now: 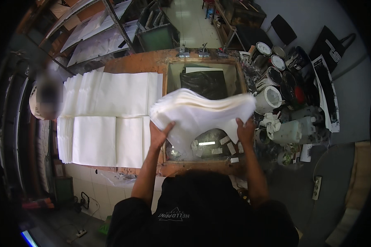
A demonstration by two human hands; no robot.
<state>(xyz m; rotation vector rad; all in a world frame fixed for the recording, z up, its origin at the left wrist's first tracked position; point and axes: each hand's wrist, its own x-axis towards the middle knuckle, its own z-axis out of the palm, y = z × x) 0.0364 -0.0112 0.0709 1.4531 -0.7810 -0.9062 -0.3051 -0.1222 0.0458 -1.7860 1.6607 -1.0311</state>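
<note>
A thick stack of white fabric sheets (200,111) is lifted above a wooden-framed glass printing bed (235,84). My left hand (159,133) grips its near left edge. My right hand (246,129) grips its near right edge. The stack sags a little in the middle and blurs at its right end. Under it, a black sheet (204,82) lies on the glass, and strips of tape (228,144) mark the near part of the bed.
Rows of overlapping white sheets (107,119) cover the orange table to the left. Paint cans (272,74), a white tub (268,99) and plastic jugs (292,129) crowd the right side. Metal clamps (193,51) sit at the far edge. Shelves stand beyond.
</note>
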